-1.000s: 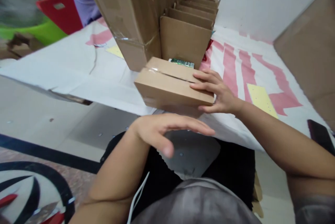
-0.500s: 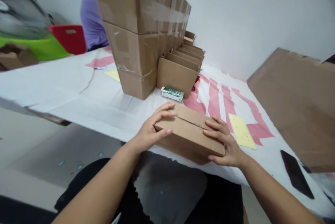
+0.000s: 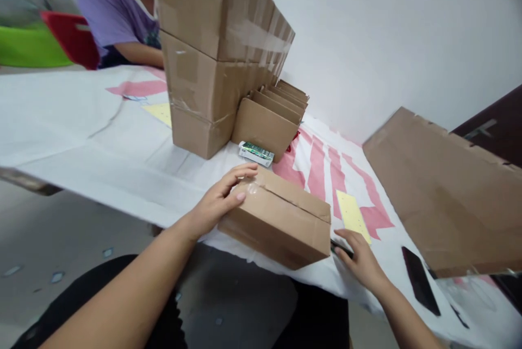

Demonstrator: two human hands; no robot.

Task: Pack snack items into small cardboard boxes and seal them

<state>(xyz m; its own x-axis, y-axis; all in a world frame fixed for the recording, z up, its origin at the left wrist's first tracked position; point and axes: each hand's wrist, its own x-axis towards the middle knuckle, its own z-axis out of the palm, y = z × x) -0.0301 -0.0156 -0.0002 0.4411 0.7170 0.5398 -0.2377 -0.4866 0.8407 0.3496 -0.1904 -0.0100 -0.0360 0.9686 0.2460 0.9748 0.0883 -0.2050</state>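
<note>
A closed brown cardboard box [image 3: 281, 224] sits at the table's near edge, its top flaps meeting along a seam with a small shiny patch at the left end. My left hand [image 3: 224, 194] grips the box's left end, thumb on top and fingers over the far corner. Just off the right end, my right hand [image 3: 359, 259] is closed around a dark, slim object [image 3: 341, 248]. Its kind is hard to make out, as the fingers partly cover it. Behind the box lies a small green and white carton [image 3: 256, 154].
Taped cardboard boxes [image 3: 196, 88] form a tall stack, with open boxes [image 3: 265, 126] lined up alongside. A yellow card [image 3: 353, 216], a black phone [image 3: 420, 281] and a large cardboard box [image 3: 444, 191] are on the right. Across the table sits a person in a purple top [image 3: 110, 23].
My right hand has left the box's right end and now holds the dark slim object beside it. My left hand stays on the box. The view has shifted, showing more of the person.
</note>
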